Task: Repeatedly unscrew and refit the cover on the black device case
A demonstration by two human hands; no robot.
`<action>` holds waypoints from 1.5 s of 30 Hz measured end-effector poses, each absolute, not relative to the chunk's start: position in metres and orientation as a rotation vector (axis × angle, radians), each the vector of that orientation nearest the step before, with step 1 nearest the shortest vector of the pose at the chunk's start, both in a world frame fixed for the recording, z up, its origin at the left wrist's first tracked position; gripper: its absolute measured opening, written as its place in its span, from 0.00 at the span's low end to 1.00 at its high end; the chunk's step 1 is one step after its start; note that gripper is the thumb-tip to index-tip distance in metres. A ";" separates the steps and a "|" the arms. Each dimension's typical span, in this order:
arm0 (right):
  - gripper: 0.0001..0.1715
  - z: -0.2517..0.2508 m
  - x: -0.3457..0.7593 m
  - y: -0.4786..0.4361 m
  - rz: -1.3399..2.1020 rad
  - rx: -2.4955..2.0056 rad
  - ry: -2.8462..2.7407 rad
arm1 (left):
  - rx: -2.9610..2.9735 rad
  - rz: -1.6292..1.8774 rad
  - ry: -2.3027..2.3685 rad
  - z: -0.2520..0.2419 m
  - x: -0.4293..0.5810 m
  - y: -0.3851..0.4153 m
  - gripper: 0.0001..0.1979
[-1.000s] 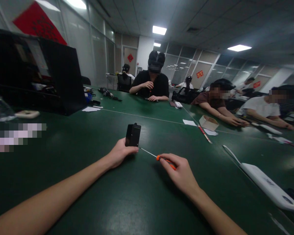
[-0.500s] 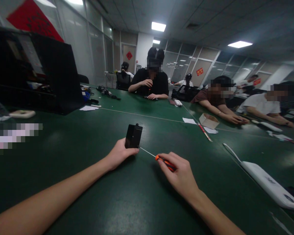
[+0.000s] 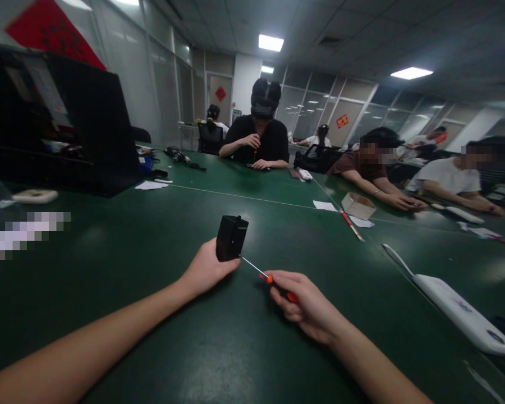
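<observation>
My left hand (image 3: 206, 268) grips the lower end of a small black box (image 3: 231, 238) and holds it tilted up off the green table (image 3: 151, 314). My right hand (image 3: 305, 306) is closed around the orange handle of a thin screwdriver (image 3: 273, 282). Its metal shaft points up and left, and the tip touches the lower right edge of the box.
A white flat device (image 3: 458, 317) lies at the right. A small cardboard box (image 3: 358, 206), a red pen (image 3: 352, 224) and paper scraps lie further off. A black open case (image 3: 67, 129) stands at the left. Several people sit at the far side and right.
My left hand has tipped the black box upright and turned it a little. My right hand has drawn back toward me and angled the screwdriver tip up against the box.
</observation>
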State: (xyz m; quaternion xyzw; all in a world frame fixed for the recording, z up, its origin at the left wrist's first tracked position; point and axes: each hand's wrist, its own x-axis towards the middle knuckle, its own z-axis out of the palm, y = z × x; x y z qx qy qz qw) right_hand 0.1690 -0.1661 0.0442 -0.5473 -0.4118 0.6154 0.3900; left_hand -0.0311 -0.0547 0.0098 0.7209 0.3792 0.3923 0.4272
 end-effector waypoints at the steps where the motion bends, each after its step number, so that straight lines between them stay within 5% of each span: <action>1: 0.22 0.044 0.169 -0.167 1.497 -1.431 -1.114 | 1.810 0.982 0.951 0.010 -0.031 -0.055 0.12; 7: 0.19 0.037 0.171 -0.178 0.298 -1.494 -1.996 | 1.840 1.010 0.968 0.012 -0.028 -0.058 0.10; 10: 0.20 0.036 0.174 -0.180 0.080 -1.498 -2.114 | 1.819 1.009 0.943 0.012 -0.027 -0.059 0.10; 20: 0.20 0.043 0.171 -0.171 0.400 -1.653 -1.882 | 1.781 1.004 0.869 0.011 -0.028 -0.055 0.11; 45: 0.15 0.043 0.169 -0.173 0.263 -1.528 -1.849 | 1.605 0.906 0.760 0.016 -0.033 -0.056 0.14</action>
